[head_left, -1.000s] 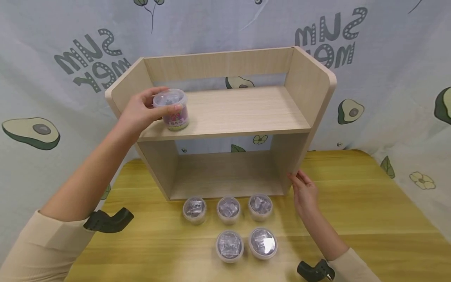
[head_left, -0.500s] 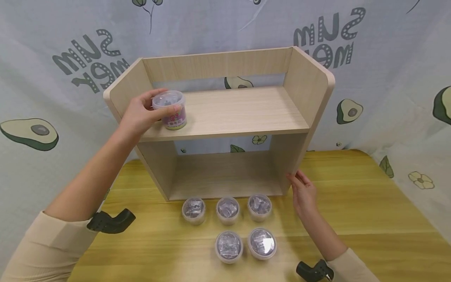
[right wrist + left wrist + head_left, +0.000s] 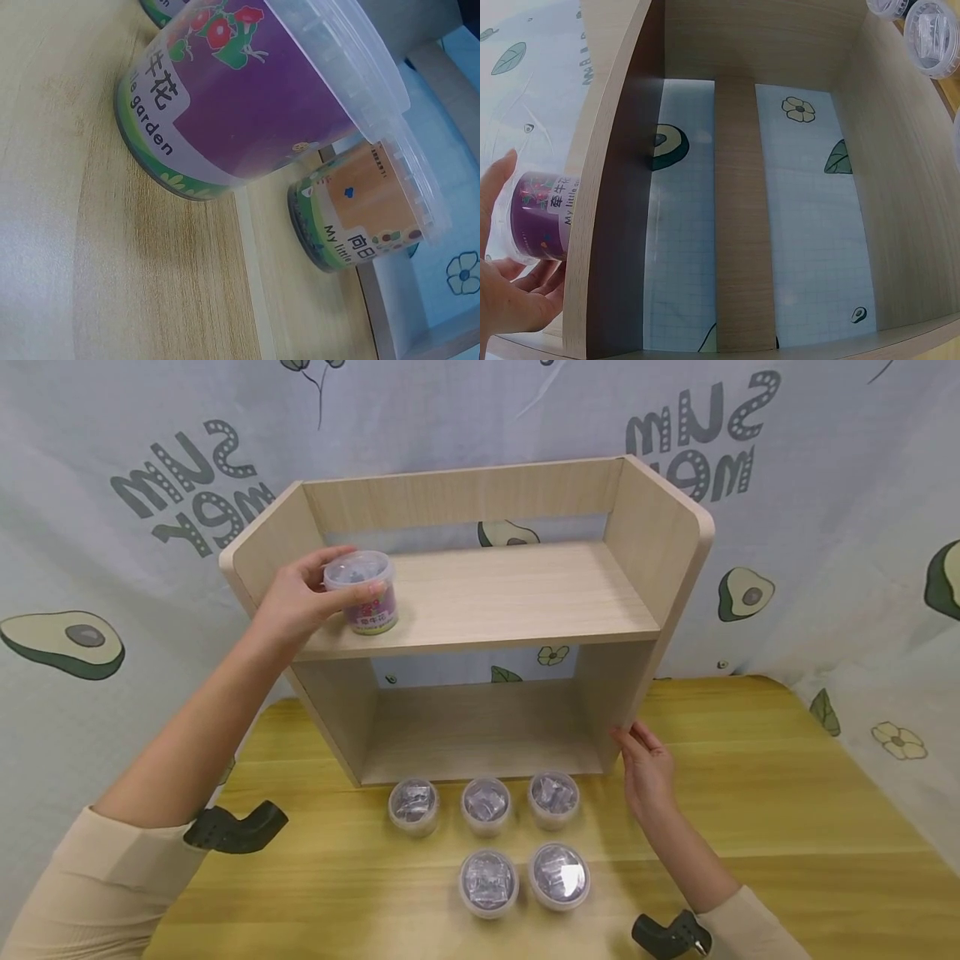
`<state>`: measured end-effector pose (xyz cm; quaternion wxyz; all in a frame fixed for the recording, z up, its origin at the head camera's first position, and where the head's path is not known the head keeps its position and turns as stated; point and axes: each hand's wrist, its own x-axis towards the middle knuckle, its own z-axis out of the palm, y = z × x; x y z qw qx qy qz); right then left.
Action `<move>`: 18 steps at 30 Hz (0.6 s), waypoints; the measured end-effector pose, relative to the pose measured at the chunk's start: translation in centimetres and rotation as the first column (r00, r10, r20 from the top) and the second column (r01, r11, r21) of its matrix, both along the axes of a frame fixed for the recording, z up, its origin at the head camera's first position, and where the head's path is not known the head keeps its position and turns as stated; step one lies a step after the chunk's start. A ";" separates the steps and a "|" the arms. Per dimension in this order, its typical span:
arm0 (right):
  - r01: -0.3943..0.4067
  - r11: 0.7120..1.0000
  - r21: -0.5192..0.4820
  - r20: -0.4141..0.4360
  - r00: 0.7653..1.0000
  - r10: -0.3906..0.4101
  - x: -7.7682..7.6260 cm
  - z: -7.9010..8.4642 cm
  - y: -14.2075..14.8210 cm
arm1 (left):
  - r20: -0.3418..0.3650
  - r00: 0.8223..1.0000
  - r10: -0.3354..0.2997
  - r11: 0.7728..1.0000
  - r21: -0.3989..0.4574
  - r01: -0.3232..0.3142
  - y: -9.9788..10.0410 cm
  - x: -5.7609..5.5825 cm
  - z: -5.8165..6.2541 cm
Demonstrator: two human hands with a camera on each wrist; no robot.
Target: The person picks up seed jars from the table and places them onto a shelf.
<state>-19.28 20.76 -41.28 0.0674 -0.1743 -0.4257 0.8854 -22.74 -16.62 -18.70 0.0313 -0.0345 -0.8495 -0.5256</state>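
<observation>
My left hand (image 3: 291, 603) holds a clear-lidded plastic tub (image 3: 375, 617) at the left end of the upper board of a pale wooden shelf unit (image 3: 517, 597). Thumb and fingers wrap round its sides, and the tub sits upright near the board's front edge. In the left wrist view the tub (image 3: 541, 214) shows a purple label with flowers and the words "My little", with my hand (image 3: 510, 289) around it. My right hand (image 3: 651, 777) grips the lower front edge of the unit's right side panel, fingers outside; it is out of sight in the right wrist view.
On the wooden table (image 3: 787, 793), several lidded tubs stand before the unit: three in a row (image 3: 486, 806) and two nearer (image 3: 487, 885). Close up, one tub (image 3: 255, 105) has a purple label, another (image 3: 360, 206) an orange one. A printed cloth (image 3: 465, 410) hangs behind.
</observation>
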 end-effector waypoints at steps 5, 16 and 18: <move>-0.013 1.000 0.010 0.004 1.000 0.013 0.0 0.0 0.0 | -0.005 1.000 0.005 1.000 -0.001 -0.005 0.0 -0.1 0.1; 0.001 1.000 -0.009 -0.004 1.000 -0.001 -0.1 0.0 0.0 | -0.013 0.999 0.032 0.999 0.028 -0.031 0.1 -0.1 0.5; 0.005 1.000 -0.012 -0.004 1.000 -0.005 -0.1 0.0 0.1 | -0.026 0.999 0.030 0.997 0.070 -0.028 0.2 0.0 0.7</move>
